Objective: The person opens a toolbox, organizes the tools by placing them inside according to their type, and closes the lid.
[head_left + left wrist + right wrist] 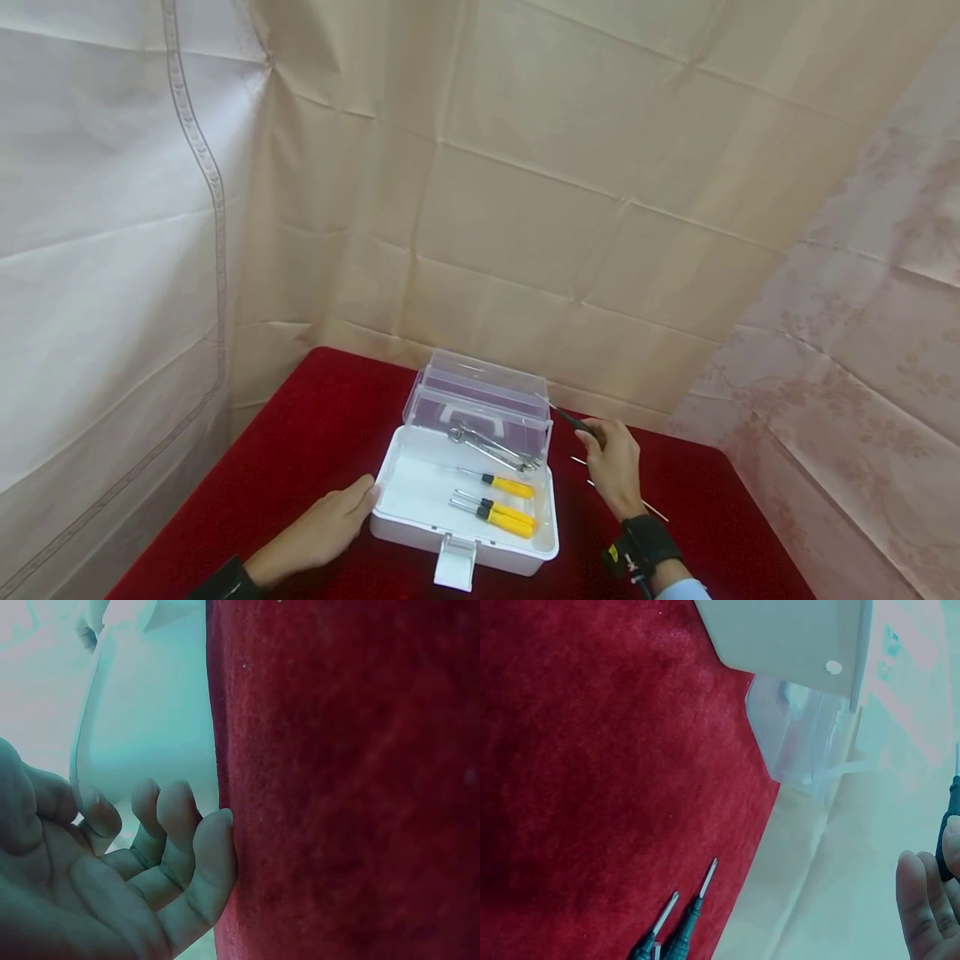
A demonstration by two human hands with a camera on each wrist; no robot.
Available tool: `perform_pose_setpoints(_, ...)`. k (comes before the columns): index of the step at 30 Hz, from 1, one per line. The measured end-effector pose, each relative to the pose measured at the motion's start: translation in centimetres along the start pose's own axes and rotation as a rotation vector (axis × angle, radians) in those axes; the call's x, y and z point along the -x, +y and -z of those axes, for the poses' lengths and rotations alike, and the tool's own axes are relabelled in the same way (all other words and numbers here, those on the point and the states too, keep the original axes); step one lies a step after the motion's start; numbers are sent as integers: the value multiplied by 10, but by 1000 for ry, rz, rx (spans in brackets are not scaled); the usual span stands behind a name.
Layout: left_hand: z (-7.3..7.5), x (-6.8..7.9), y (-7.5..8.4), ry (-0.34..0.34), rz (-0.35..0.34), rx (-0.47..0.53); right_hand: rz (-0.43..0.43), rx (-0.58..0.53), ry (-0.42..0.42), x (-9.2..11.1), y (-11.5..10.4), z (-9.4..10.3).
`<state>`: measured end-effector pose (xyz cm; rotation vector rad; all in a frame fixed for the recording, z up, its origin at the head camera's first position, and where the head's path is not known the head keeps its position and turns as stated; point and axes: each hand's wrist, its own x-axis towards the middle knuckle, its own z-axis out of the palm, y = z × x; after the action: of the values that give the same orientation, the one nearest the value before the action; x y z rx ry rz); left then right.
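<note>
A white toolbox [420,534] lies open, its clear lid [480,375] tipped back. Inside are three yellow-handled screwdrivers [512,487] and some metal wrenches [491,450] toward the back. My left hand [324,527] touches the box's left side; in the left wrist view its bent fingers [214,859] rest near the outer wall. Beside the lid's right edge, my right hand [617,467] grips a screwdriver [573,421] by its dark green handle, shaft pointing up and left. The right wrist view catches this hand [926,907] only at its edge.
Right of the box, dark-handled screwdrivers [682,930] lie on the red-covered table [697,500], partly behind my right hand in the head view. A white latch [455,562] hangs from the box front. Beige sheets [525,233] stand behind the table.
</note>
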<state>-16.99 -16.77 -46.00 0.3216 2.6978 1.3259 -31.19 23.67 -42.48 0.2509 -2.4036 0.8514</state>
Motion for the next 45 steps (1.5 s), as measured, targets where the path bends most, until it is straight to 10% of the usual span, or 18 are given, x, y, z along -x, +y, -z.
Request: perform_pose_setpoints(45, 2, 4, 4, 9, -23, -61, 106, -64, -17, -7, -30, -31)
